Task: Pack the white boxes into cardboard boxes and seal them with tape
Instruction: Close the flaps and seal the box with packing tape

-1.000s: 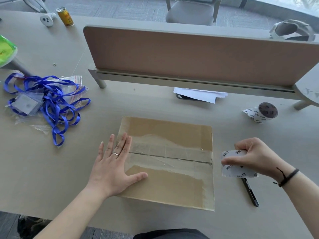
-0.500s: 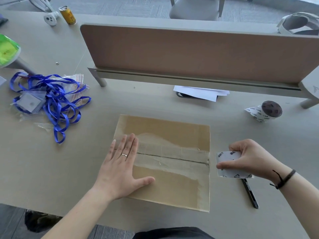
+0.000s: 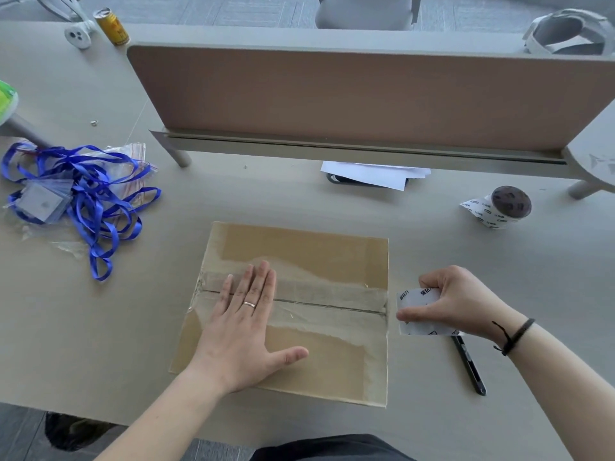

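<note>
My left hand (image 3: pixel 244 331) flat, fingers straight, pressing cardboard box (image 3: pixel 332 257) seam; board stiff, light. My right hand (image 3: pixel 456 302) at 3 o'clock pinching tape roll (image 3: pixel 416 314); tape thin, sticky: hold roll edges

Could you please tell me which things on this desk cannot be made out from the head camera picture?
- Contents of the cardboard box: flaps closed and taped.
- Dark object under the white papers: mostly covered.
- Green item: cut off by the left edge.
- Print on the tape roll held by the right hand: too small, partly covered by fingers.
</note>
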